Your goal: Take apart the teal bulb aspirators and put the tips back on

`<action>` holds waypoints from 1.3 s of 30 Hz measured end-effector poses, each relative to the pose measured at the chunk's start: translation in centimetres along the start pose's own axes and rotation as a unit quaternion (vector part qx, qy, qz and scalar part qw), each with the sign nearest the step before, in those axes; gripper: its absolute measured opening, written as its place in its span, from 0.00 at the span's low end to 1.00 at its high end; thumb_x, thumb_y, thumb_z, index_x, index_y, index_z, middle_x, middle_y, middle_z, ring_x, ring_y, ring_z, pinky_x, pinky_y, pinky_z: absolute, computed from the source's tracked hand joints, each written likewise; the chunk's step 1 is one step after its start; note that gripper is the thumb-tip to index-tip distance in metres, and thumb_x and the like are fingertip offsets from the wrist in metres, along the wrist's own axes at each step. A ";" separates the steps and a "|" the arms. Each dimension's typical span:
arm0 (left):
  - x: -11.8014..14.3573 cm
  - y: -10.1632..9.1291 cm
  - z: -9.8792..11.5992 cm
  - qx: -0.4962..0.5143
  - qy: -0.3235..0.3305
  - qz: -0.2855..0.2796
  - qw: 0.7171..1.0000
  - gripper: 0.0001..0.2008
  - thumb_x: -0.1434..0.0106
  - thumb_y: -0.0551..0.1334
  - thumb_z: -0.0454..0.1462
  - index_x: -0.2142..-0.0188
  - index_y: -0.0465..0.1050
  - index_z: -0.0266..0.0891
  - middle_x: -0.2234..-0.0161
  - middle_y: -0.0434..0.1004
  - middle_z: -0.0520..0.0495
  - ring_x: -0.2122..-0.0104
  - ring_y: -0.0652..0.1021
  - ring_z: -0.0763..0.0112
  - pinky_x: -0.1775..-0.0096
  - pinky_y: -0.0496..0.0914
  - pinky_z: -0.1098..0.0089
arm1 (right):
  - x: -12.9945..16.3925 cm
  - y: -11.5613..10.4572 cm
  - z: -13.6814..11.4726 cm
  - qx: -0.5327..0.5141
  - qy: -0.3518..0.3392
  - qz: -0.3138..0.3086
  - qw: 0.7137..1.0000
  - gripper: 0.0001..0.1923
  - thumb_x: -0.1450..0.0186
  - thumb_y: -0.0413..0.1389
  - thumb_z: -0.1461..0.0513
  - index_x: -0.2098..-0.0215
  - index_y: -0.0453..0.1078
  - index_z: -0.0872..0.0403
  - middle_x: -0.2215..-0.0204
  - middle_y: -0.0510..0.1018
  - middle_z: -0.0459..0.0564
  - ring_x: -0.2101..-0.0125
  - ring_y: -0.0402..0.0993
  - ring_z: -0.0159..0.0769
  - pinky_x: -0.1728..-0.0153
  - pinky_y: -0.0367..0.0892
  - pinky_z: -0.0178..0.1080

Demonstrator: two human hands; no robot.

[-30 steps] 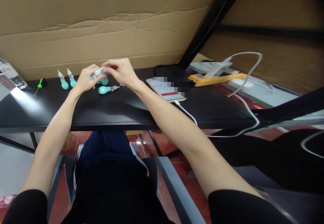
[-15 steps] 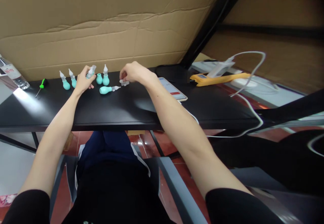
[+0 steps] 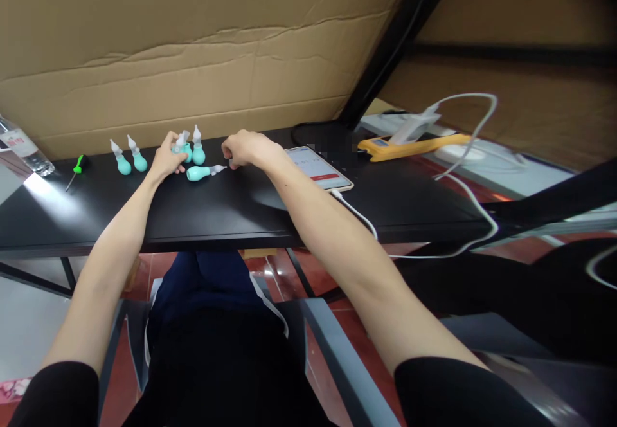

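Note:
My left hand (image 3: 168, 155) is closed around a nasal aspirator (image 3: 180, 143) with a clear tip; its bulb is mostly hidden by the fingers. A teal bulb (image 3: 187, 150) stands just behind that hand, partly covered. To its right stands an upright aspirator (image 3: 198, 146). Another aspirator (image 3: 205, 172) lies on its side in front, its tip toward my right hand. My right hand (image 3: 243, 148) hangs low over the table, fingers curled on a small clear plastic piece (image 3: 231, 163) that is largely hidden. Two more aspirators, a left one (image 3: 121, 159) and a right one (image 3: 137, 156), stand left of my left hand.
On the black table (image 3: 231, 211) are a green-handled screwdriver (image 3: 78, 167) and a water bottle (image 3: 26, 146) at the left. A phone (image 3: 315, 168) with a white cable (image 3: 359, 213) lies under my right forearm. Cardboard (image 3: 193, 80) rises behind.
My left hand has moved right with the aspirator, up against the teal bulb. My right fingers have closed over the clear piece, which showed more before. The view has shifted slightly.

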State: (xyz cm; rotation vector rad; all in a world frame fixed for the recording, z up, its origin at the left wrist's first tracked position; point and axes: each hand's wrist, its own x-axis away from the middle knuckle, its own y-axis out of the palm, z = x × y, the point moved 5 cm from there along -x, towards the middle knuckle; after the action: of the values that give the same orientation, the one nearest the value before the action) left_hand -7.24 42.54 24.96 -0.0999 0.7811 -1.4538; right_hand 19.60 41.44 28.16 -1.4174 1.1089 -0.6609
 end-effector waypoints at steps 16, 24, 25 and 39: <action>2.2 -3.0 5.6 -0.009 0.158 -0.021 0.987 0.33 0.30 0.75 0.65 0.40 0.81 0.45 0.61 0.88 0.44 0.68 0.90 0.60 0.65 0.87 0.62 | 4.5 -5.1 -7.2 -0.324 -0.142 0.233 0.906 0.19 0.15 0.61 0.50 0.33 0.80 0.48 0.39 0.89 0.55 0.46 0.91 0.51 0.42 0.84 0.50; 2.8 -2.3 7.5 -0.024 0.180 -0.003 0.983 0.35 0.29 0.76 0.68 0.40 0.79 0.46 0.59 0.88 0.44 0.65 0.92 0.58 0.63 0.88 0.61 | 4.4 -5.1 -7.2 -0.266 -0.148 0.257 0.917 0.16 0.15 0.60 0.52 0.36 0.83 0.48 0.42 0.90 0.57 0.42 0.87 0.57 0.34 0.81 0.56; 2.8 -2.3 7.5 -0.028 0.179 -0.004 0.983 0.34 0.29 0.76 0.67 0.41 0.79 0.46 0.59 0.88 0.44 0.64 0.92 0.57 0.63 0.89 0.60 | 4.3 -5.1 -7.2 -0.260 -0.152 0.255 0.919 0.16 0.16 0.60 0.52 0.37 0.84 0.48 0.43 0.90 0.57 0.41 0.87 0.57 0.33 0.80 0.56; 3.9 1.2 7.8 -0.038 0.157 0.041 0.986 0.26 0.28 0.80 0.57 0.42 0.81 0.48 0.57 0.90 0.50 0.65 0.92 0.61 0.64 0.88 0.63 | 3.5 -5.5 -4.4 -0.329 -0.183 0.183 0.908 0.20 0.24 0.73 0.51 0.37 0.92 0.48 0.42 0.94 0.54 0.42 0.91 0.59 0.33 0.85 0.62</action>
State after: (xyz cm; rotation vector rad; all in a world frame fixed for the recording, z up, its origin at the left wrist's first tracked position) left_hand -2.46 36.20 28.61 0.1050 1.0846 -1.3791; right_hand 18.46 35.80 33.48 -1.7301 1.3003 0.2835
